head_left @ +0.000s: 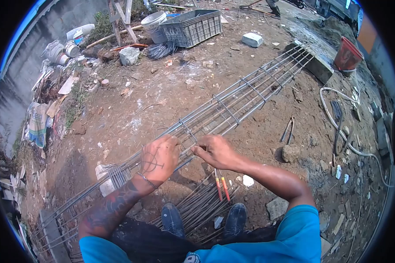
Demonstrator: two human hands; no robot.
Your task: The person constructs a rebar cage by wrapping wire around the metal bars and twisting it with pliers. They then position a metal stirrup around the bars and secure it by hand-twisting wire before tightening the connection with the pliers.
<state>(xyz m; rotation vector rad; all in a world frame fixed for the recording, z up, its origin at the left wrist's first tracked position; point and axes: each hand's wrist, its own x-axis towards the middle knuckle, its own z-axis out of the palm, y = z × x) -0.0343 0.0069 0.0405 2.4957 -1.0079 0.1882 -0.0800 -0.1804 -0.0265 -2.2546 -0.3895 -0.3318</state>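
Note:
A long cage of steel reinforcing bars [224, 106] with square stirrups runs diagonally in front of me. Over its near part is my left hand [159, 157], back up, with its fingers curled inward at the bars. My right hand [216, 151] is closed just across from it, thumb and forefinger pinched together above the cage; whatever lies in either grip is too small or hidden to name. Between my boots, a hand tool with red and yellow handles [222, 189] rests by a pile of thin rods [193, 208]. Several stirrups [117, 176] are bunched on the cage left of my hands.
Concrete blocks [318, 65] prop the cage's far end, beside a red bucket [349, 53]. Rusty pincers [288, 130] lie on the dirt at right, near a pale hose [333, 122]. A grey crate [193, 28] and white bucket [154, 26] stand at the back.

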